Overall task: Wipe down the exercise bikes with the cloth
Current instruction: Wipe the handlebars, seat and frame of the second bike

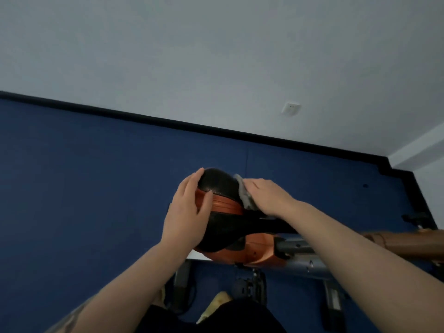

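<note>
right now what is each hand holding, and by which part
The right hand presses a grey cloth flat against the black and orange bike saddle. The left hand rests on the saddle's left side.

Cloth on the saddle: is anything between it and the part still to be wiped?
Nothing visible lies between the cloth, pressed under the right hand, and the saddle. The left hand covers the saddle's left side.
</note>
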A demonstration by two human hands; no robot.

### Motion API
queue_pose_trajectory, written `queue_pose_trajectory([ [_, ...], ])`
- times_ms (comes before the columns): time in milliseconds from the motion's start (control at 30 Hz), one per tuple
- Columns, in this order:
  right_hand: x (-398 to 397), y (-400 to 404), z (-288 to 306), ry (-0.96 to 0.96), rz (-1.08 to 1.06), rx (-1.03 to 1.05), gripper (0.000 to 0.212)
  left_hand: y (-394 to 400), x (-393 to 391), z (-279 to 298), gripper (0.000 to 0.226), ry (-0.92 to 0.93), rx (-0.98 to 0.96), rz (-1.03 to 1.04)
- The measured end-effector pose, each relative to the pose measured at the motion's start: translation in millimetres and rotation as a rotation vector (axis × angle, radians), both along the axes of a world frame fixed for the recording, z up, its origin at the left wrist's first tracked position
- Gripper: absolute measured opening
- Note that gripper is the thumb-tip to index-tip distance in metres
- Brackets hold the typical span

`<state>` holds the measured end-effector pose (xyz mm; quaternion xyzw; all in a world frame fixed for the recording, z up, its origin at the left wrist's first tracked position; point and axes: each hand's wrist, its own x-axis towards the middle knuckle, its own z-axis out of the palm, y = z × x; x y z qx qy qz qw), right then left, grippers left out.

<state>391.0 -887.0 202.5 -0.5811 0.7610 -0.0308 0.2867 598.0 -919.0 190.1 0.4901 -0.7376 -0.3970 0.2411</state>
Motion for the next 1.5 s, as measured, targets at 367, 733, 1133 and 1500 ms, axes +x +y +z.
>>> queue_pose_trajectory([
  [367, 14.8, -28.0, -9.0, -0.356, -0.105, -0.173, 0.043, 18.3, 17.4, -10.3, 0.106, 0.212, 0.316, 0.035],
  [733, 26.2, -36.6, -0.1, -0.287, -0.094, -0.159, 0.040, 5.4, 22.3, -9.0, 0.089, 0.253, 0.545, 0.006],
  [1133, 76.5, -75.1, 25.8, 0.043, 0.250, -0.186, 0.054, 8.7, 21.9, -11.7, 0.056, 0.177, 0.637, 0.019],
  [1500, 85.3, -62.7, 13.8, 0.236, 0.468, -0.405, 0.038, 19.1, 27.3, -12.3, 0.044, 0.230, 0.681, 0.066],
])
